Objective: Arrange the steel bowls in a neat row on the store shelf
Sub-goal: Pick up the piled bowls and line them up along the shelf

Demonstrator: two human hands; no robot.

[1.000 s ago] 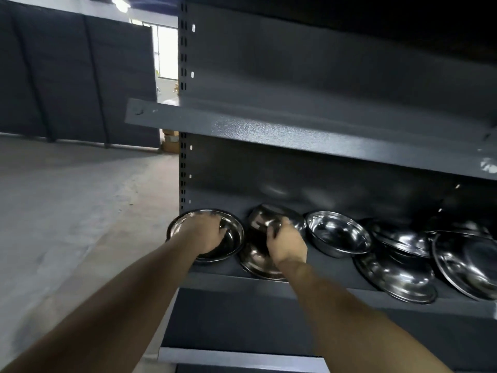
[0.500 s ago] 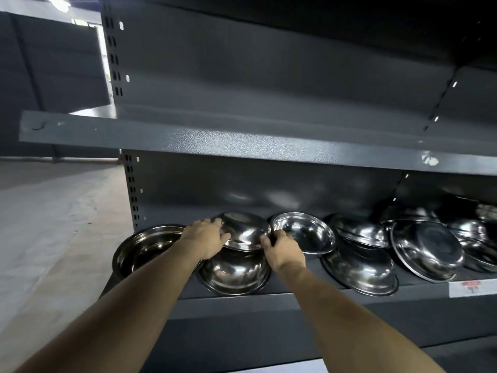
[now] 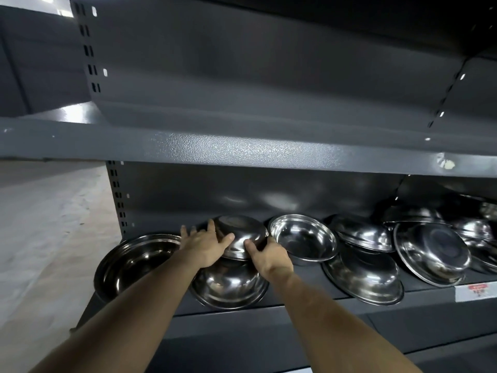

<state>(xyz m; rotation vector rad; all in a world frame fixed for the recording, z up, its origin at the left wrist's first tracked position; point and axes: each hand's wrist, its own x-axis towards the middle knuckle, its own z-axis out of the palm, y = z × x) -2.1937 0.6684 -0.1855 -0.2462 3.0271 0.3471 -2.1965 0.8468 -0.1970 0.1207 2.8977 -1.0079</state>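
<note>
Several steel bowls lie jumbled on a dark grey store shelf. An upside-down steel bowl rests tilted on top of another bowl. My left hand presses its left side with fingers spread. My right hand grips its right rim. A large upright bowl stands at the shelf's left end, partly behind my left forearm. To the right sits an upright bowl, then overturned and leaning bowls.
An upper shelf juts out just above the bowls, leaving little headroom. A price tag is stuck on the shelf edge at right. Pale concrete floor lies to the left of the shelving.
My left hand left the large left bowl and moved right onto the upside-down bowl. My right hand shifted to that bowl's rim. The view swung right and closer.
</note>
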